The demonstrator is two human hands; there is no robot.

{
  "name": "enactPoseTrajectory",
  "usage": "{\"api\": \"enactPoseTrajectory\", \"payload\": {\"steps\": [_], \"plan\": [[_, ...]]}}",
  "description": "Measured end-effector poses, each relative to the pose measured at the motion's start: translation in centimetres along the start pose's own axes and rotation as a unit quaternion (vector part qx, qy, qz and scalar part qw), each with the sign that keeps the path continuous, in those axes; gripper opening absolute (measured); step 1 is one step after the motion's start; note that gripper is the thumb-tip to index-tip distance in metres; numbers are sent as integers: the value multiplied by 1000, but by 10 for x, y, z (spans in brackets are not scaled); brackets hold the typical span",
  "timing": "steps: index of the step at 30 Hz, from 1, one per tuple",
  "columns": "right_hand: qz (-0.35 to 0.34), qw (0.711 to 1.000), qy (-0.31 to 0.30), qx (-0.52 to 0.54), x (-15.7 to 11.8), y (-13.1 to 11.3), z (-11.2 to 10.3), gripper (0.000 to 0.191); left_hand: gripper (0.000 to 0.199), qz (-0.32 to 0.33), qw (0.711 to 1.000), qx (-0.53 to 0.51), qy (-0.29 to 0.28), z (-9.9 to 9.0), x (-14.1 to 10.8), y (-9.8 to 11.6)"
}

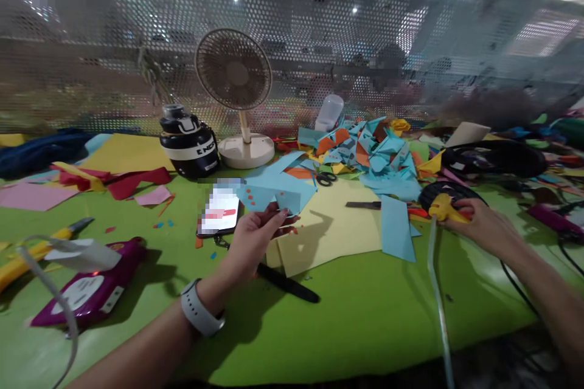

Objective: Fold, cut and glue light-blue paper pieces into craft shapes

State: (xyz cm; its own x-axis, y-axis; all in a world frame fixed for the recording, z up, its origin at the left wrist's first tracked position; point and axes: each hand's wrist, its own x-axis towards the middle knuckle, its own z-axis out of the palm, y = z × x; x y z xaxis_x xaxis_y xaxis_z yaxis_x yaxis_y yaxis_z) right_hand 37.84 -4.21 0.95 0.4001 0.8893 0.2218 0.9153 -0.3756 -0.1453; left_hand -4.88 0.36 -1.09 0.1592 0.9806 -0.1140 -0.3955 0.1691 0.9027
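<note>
My left hand [260, 232], with a pale watch band at its wrist, pinches a piece of light blue paper [267, 194] that carries small orange dots. The paper is raised over the table, beside a phone [221, 209] with a lit screen. At the right, my right hand [479, 225] is closed round a yellow tool [441, 208] that looks like a glue gun, with a pale cord hanging from it. Behind the tool lies a round black dish [460, 193]. A strip of blue paper [396, 228] lies between my hands.
Cream paper [337, 231], a black-handled tool [287, 282] and scissors [326, 178] lie mid-table. Behind stand a fan [246, 149], a dark bottle [189, 146] and a blue paper heap [369, 152]. At left are a purple power strip [91, 285] and a yellow cutter [45, 249].
</note>
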Motion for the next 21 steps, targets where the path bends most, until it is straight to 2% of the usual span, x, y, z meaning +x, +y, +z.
{"api": "enactPoseTrajectory", "payload": {"steps": [3, 5, 8, 10, 16, 19, 21], "plan": [[-1, 999, -53, -6, 4, 8, -3, 42, 28, 11, 1000, -21, 20, -1, 1, 3], [-17, 996, -76, -48, 5, 7, -9, 35, 29, 16, 999, -32, 31, -1, 1, 5], [-16, 987, -59, -150, 3, -8, -22, 33, 29, 23, 998, -40, 33, 0, 0, 7], [-46, 983, -40, -174, -1, -26, -26, 36, 29, 22, 998, -38, 33, 0, 0, 7], [-227, 973, -31, -24, -20, -90, -13, 50, 25, 44, 998, -35, 35, -2, 2, 10], [-271, 962, -34, 4, -27, -109, -5, 54, 25, 54, 997, -27, 40, -2, 1, 12], [-276, 961, -29, -7, -27, -111, -4, 56, 25, 54, 997, -18, 43, -2, 0, 13]]}}
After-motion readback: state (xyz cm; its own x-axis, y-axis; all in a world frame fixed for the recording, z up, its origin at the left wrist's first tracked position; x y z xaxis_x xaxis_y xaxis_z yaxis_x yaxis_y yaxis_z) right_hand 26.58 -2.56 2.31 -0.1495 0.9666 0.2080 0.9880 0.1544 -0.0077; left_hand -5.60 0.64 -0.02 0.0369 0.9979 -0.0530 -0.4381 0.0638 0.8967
